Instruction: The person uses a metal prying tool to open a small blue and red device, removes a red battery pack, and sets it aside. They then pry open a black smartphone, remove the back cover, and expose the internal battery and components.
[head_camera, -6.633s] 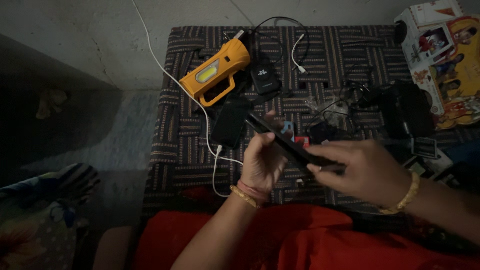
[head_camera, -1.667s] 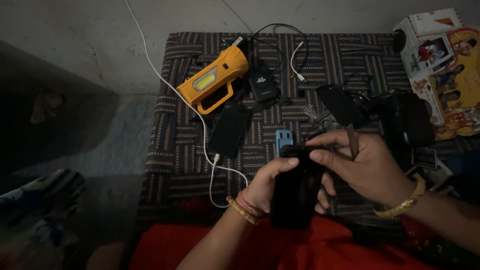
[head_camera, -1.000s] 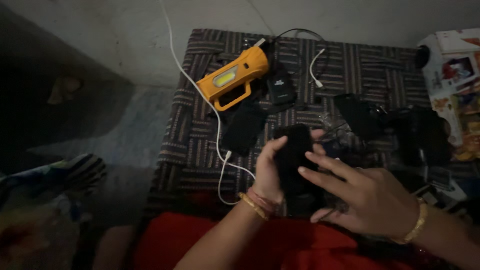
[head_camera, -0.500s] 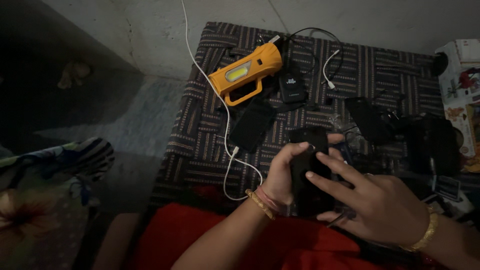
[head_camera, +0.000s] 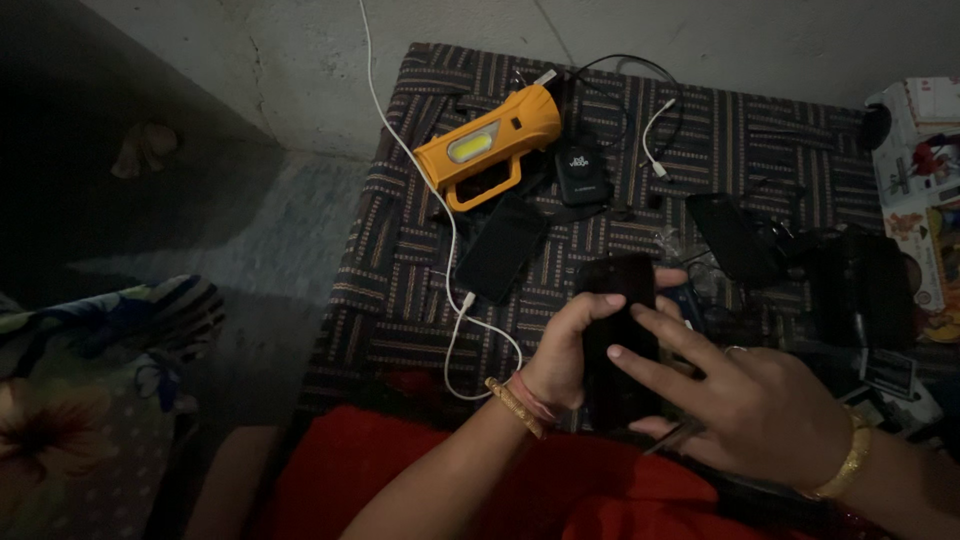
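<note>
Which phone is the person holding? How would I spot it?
Find the striped mat with the orange torch. Near its front edge, the left hand grips a black phone upright. The other dark phone lies flat, plugged into a white cable.

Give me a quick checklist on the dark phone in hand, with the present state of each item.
1. Left hand wraps the dark phone from its left side: ok.
2. Right hand is on it: ok, its spread fingertips rest on the phone's face.
3. Phone is clear of the mat: ok, it is held up over the near edge.
4. White cable is out of the way: ok, it runs to the other phone lying flat, plugged into its lower end.
5. Yellow flashlight is away from the hands: ok, it lies at the far side.
6. Held phone's screen is on: cannot tell, too dark.
</note>
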